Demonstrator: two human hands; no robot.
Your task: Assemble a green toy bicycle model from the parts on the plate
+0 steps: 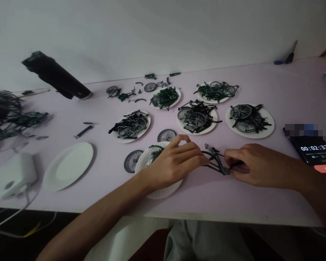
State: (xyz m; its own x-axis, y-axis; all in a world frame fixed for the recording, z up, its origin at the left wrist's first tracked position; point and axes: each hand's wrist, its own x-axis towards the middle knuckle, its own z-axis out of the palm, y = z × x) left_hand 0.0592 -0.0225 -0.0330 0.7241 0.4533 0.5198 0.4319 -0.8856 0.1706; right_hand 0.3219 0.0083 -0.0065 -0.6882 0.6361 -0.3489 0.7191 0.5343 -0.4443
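Note:
A dark miniature bicycle frame [217, 162] is held between my two hands, just above the table. My right hand [250, 164] is closed round its right end, fingers pinched by the crank area, hiding that part. My left hand [176, 159] reaches over a paper plate [165, 190], its bent fingertips closed at the frame's left end; the thumb is hidden. Green parts [156, 154] lie on that plate, partly covered by my left hand. One loose miniature wheel [133, 161] rests against the plate's left side, and another wheel [166, 136] lies behind it.
Several paper plates piled with bicycle parts stand behind, including a right-hand plate [270, 128]. A bare white plate [73, 165], a white box with cables [17, 175] and a black cylinder [59, 78] are at left. A phone timer [312, 148] lies at right.

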